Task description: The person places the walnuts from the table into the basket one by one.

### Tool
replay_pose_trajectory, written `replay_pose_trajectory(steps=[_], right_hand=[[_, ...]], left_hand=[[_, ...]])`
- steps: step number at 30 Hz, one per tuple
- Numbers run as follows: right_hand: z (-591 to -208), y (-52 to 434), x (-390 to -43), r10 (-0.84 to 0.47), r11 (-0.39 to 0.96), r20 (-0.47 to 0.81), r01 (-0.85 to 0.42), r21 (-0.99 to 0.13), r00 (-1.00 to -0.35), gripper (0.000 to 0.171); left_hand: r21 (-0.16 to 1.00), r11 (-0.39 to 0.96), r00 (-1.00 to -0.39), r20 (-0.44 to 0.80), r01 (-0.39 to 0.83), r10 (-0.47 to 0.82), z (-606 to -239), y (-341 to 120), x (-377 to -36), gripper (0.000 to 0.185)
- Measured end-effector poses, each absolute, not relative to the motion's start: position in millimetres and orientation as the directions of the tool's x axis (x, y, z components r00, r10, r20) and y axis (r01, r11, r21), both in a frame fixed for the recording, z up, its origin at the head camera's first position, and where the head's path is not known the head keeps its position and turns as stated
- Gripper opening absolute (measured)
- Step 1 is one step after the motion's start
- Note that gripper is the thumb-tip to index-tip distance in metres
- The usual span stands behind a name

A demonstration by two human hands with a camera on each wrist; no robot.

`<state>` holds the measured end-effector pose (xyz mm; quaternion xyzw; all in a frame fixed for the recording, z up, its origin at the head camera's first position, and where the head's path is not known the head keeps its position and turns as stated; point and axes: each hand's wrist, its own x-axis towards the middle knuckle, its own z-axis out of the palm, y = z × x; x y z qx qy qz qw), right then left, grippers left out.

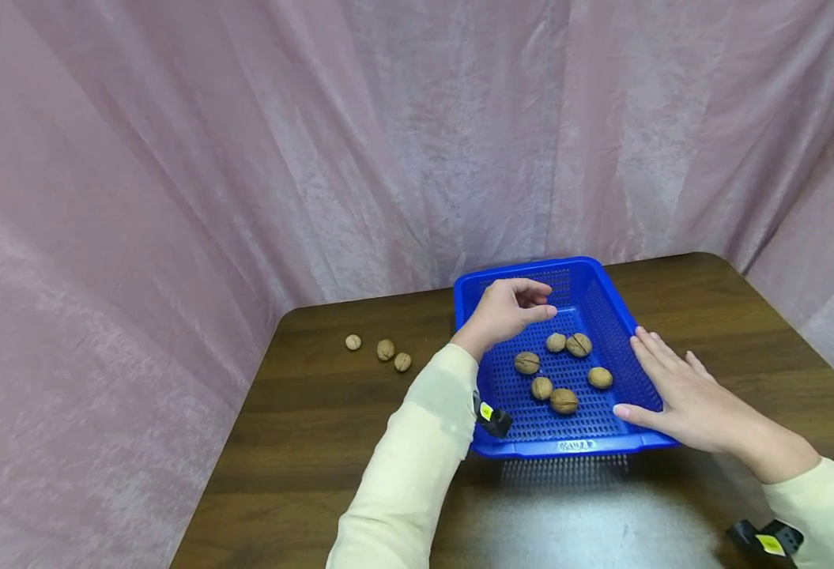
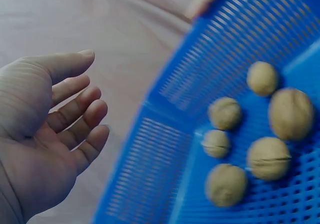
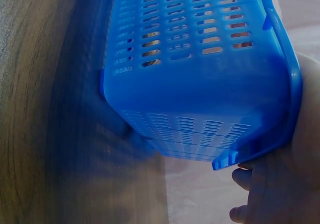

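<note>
Fingers (image 1: pixel 654 356) of the right hand (image 1: pixel 687 395) are laid straight and flat along the right rim of the blue basket (image 1: pixel 605 316), thumb at the near corner, nothing grasped. That steadying press is best kept light. Six walnuts (image 1: pixel 563 401) are seen lying inside. Farther back, the left hand (image 1: pixel 505 312) is held empty over the far left of the basket, fingers loosely curled. Three more walnuts (image 1: pixel 385 349) are left on the table (image 1: pixel 317 411), far left, to be pinched singly.

Blue perforated basket (image 3: pixel 200 79) wall filling the frame, right hand (image 3: pixel 280 184) against its rim, wooden table (image 3: pixel 50 109) beside
</note>
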<state>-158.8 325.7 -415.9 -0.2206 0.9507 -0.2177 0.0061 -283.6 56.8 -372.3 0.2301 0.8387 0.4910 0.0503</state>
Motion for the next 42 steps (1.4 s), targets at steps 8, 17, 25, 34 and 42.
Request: replay_pose_trajectory(steps=[8,17,25,34,42], right_hand=[[-417,329,-162,-0.412,0.810,0.087,-0.408,-0.421,-0.907,0.099],[-419,327,-164,-0.408,0.808,0.099,-0.410,-0.423,-0.908,0.100],[-420,326,-164,-0.412,0.802,0.126,-0.425,-0.420,-0.903,0.099],[-419,325,-164,-0.411,0.801,0.129,-0.424,-0.422,-0.903,0.100],[-419,325,-165,-0.412,0.799,0.129,-0.426,-0.426,-0.902,0.100]], left_hand=[[0.840,0.404,-0.906,0.215,0.363,0.366,-341,2,-272,0.032],[0.809,0.533,-0.967,0.170,0.247,0.189,-372,-87,-273,0.029],[0.846,0.529,-0.997,0.078,0.069,0.006,-426,-146,-278,0.027],[0.841,0.541,-0.988,0.074,-0.012,-0.138,-488,-166,-277,0.029],[0.809,0.587,-0.980,0.132,0.020,-0.148,-512,-161,-275,0.030]])
